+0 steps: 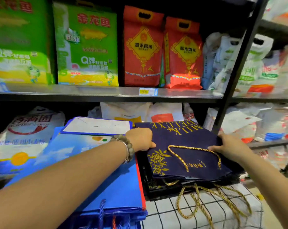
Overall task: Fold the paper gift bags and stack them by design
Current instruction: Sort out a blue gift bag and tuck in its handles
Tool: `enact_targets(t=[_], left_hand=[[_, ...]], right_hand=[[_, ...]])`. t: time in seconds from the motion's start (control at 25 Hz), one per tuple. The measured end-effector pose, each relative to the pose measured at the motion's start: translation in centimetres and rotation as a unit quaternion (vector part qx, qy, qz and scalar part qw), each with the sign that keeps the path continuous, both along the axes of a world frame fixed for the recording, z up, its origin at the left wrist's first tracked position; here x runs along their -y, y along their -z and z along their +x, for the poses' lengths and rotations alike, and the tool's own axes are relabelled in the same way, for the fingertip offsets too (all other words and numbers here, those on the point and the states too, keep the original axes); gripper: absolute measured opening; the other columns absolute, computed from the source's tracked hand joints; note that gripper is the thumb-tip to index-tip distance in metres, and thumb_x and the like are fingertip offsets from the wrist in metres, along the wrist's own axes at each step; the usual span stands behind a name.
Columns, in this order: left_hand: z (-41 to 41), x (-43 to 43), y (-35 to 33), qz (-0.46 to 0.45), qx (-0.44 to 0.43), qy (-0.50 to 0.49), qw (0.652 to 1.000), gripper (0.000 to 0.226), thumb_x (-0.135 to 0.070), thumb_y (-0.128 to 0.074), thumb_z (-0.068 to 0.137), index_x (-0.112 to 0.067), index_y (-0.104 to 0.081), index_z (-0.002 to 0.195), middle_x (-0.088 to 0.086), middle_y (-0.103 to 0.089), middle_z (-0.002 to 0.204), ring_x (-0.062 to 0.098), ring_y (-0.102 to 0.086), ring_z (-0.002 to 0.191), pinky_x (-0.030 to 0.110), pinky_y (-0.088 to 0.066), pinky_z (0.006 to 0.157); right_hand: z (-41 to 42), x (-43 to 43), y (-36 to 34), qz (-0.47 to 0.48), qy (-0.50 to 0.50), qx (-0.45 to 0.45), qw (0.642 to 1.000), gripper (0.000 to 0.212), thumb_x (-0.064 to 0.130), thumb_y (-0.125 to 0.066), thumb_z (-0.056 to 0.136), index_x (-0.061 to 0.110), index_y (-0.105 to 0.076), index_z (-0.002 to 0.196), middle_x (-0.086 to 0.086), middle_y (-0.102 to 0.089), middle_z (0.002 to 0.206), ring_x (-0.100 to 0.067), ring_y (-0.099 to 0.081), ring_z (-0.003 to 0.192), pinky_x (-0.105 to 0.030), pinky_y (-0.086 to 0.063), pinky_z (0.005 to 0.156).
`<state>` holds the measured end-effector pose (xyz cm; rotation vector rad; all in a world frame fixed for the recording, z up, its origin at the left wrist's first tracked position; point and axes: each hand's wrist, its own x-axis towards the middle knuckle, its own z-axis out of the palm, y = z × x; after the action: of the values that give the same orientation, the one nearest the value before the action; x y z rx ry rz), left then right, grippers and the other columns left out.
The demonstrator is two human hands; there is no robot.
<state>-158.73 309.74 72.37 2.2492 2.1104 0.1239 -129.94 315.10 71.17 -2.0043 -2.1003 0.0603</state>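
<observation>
A folded navy gift bag [186, 152] with gold "MILK DELUXE" lettering and a gold rope handle lies flat on top of a stack of like navy bags [166, 187]. My left hand [140, 139], a bead bracelet at its wrist, grips the bag's left edge. My right hand [230, 146] grips the right edge, thumb on top. To the left sits a stack of folded blue gift bags [110, 179], the top one showing a white underside at the far end.
The stacks rest on a white cloth with a black grid [197, 215]. Behind stands a metal shelf [107, 92] with green and red rice bags above and white sacks below. A black upright post [235, 76] rises at the right.
</observation>
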Motion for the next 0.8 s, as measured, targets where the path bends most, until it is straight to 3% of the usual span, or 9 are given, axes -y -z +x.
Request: enact_targets(t=[0.2, 0.32, 0.4, 0.52, 0.6, 0.68, 0.8], left_hand=[[0.8, 1.0, 0.6, -0.015, -0.093, -0.013, 0.995, 0.037, -0.04, -0.049, 0.094, -0.013, -0.054, 0.119, 0.009, -0.059, 0.12, 0.028, -0.054, 0.112, 0.033, -0.038, 0.076], [2.1, 2.0, 0.4, 0.049, -0.193, 0.029, 0.98, 0.032, -0.03, -0.049, 0.094, -0.011, -0.054, 0.119, 0.013, -0.052, 0.121, 0.031, -0.052, 0.111, 0.033, -0.038, 0.075], [3.4, 2.6, 0.4, 0.025, -0.147, 0.089, 0.985, 0.04, -0.037, -0.044, 0.095, -0.011, -0.049, 0.125, 0.015, -0.046, 0.125, 0.035, -0.05, 0.112, 0.039, -0.043, 0.085], [5.1, 2.9, 0.7, -0.127, -0.072, 0.114, 0.983, 0.069, -0.06, -0.035, 0.091, -0.013, -0.029, 0.141, 0.018, -0.036, 0.138, 0.038, -0.045, 0.12, 0.044, -0.04, 0.096], [5.3, 2.6, 0.9, -0.174, -0.062, 0.098, 0.978, 0.082, -0.068, -0.034, 0.087, -0.017, -0.016, 0.147, 0.017, -0.03, 0.145, 0.038, -0.04, 0.126, 0.045, -0.036, 0.102], [5.3, 2.3, 1.2, -0.192, -0.077, 0.091, 0.974, 0.087, -0.072, -0.031, 0.084, -0.021, -0.006, 0.149, 0.018, -0.021, 0.151, 0.039, -0.031, 0.133, 0.047, -0.03, 0.107], [5.5, 1.9, 1.6, -0.234, -0.116, 0.085, 0.962, 0.084, -0.074, -0.022, 0.085, -0.027, 0.007, 0.149, 0.014, 0.002, 0.156, 0.042, -0.014, 0.14, 0.053, -0.016, 0.112]], right_hand=[[0.2, -0.8, 2.6, 0.003, 0.003, -0.003, 1.0, 0.058, 0.055, -0.067, 0.074, 0.013, -0.052, 0.111, -0.012, -0.062, 0.111, -0.03, -0.058, 0.1, -0.036, -0.047, 0.078], [-0.3, -0.4, 2.6, 0.026, 0.023, 0.027, 0.999, 0.073, 0.066, -0.064, 0.069, 0.017, -0.045, 0.119, -0.011, -0.056, 0.115, -0.031, -0.054, 0.105, -0.037, -0.046, 0.08], [-1.3, 0.2, 2.3, 0.077, 0.031, 0.086, 0.993, 0.083, 0.068, -0.067, 0.063, 0.019, -0.04, 0.124, -0.01, -0.047, 0.12, -0.03, -0.049, 0.111, -0.038, -0.043, 0.084], [-3.4, 1.0, 1.2, 0.149, -0.019, 0.155, 0.976, 0.083, 0.06, -0.067, 0.068, 0.026, -0.031, 0.135, -0.007, -0.032, 0.137, -0.028, -0.037, 0.125, -0.041, -0.035, 0.097], [-5.3, 1.3, 1.0, 0.098, -0.076, 0.11, 0.986, 0.078, 0.061, -0.055, 0.079, 0.028, -0.026, 0.142, -0.004, -0.023, 0.15, -0.025, -0.029, 0.135, -0.043, -0.029, 0.106], [-6.8, 1.5, 1.8, -0.052, -0.113, 0.061, 0.99, 0.075, 0.067, -0.041, 0.085, 0.029, -0.021, 0.146, 0.0, -0.012, 0.156, -0.022, -0.017, 0.142, -0.047, -0.018, 0.111], [-7.3, 1.2, 3.5, -0.2, -0.13, 0.073, 0.969, 0.076, 0.07, -0.028, 0.086, 0.031, -0.007, 0.149, 0.003, 0.004, 0.158, -0.022, 0.001, 0.145, -0.053, -0.004, 0.113]])
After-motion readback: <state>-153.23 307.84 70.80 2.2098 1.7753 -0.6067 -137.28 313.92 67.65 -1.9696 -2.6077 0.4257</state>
